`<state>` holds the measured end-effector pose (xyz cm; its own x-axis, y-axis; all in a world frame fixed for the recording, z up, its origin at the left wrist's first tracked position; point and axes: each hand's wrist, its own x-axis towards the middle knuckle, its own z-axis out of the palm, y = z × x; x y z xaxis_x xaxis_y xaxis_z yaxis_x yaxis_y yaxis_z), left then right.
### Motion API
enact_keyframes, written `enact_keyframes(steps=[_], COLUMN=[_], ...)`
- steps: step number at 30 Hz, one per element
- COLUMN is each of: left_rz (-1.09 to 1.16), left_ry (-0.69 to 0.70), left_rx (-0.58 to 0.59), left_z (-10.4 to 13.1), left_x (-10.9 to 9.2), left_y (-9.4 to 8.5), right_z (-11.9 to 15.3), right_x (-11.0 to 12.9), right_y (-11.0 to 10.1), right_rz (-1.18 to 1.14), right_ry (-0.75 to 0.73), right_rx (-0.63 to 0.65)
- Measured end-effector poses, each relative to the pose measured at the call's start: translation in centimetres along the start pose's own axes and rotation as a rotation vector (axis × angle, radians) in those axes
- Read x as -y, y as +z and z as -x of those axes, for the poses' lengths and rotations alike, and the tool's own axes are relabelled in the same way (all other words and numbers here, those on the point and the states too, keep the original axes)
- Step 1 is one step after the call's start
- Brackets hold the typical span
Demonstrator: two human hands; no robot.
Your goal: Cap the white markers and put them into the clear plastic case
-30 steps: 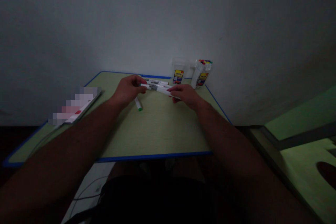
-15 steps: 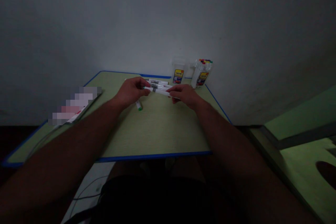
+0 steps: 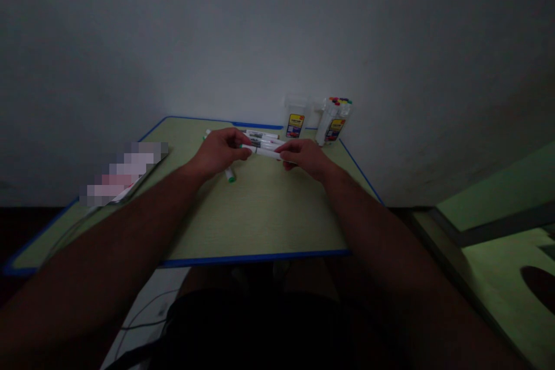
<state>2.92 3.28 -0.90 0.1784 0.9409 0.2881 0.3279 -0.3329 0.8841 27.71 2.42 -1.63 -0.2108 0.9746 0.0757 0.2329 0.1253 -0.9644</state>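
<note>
A white marker [image 3: 267,153] lies crosswise between my hands above the table. My left hand [image 3: 222,151] pinches its left end, where a bit of green shows, and my right hand [image 3: 304,157] grips its right end. Just behind it, several white markers [image 3: 262,135] lie on the table, partly hidden by my fingers. A green-ended marker [image 3: 230,174] rests below my left hand. Another marker end [image 3: 207,133] shows beyond that hand's back. A clear case [image 3: 295,121] with a yellow label stands by the wall, beside a case of colour-capped markers [image 3: 333,121].
The pale table [image 3: 260,214] has blue edging and meets a grey wall [image 3: 260,34] at its back. A blurred flat item [image 3: 125,176] lies on the table's left side with a cable. Further cables hang below the front edge.
The held marker has turned slightly about its length, so its dark print no longer shows. Both hands have stayed nearly in place and keep their hold.
</note>
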Motion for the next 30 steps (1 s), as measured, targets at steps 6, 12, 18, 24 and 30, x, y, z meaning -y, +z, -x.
enact_keyframes(steps=[6,12,18,24,30], left_rz=[0.016,-0.002,-0.057,-0.094,-0.096], left_ry=[0.056,0.107,0.094,0.081,0.08], left_rx=[-0.019,-0.027,-0.007,0.14,0.117], left_z=[0.2,0.6,0.5,0.0,-0.2], left_x=[-0.3,-1.0,-0.8,0.1,0.5], left_y=[0.5,0.9,0.8,0.4,0.1], right_z=[-0.4,-0.5,-0.5,0.1,0.1], right_x=[-0.5,-0.8,-0.7,0.1,0.1], right_y=[-0.2,-0.4,-0.4,-0.3,-0.2], right_rz=[0.101,0.16,0.09,-0.014,-0.119], right_ry=[-0.072,-0.139,-0.116,-0.047,-0.05], right_rx=[-0.021,-0.021,-0.007,0.031,0.131])
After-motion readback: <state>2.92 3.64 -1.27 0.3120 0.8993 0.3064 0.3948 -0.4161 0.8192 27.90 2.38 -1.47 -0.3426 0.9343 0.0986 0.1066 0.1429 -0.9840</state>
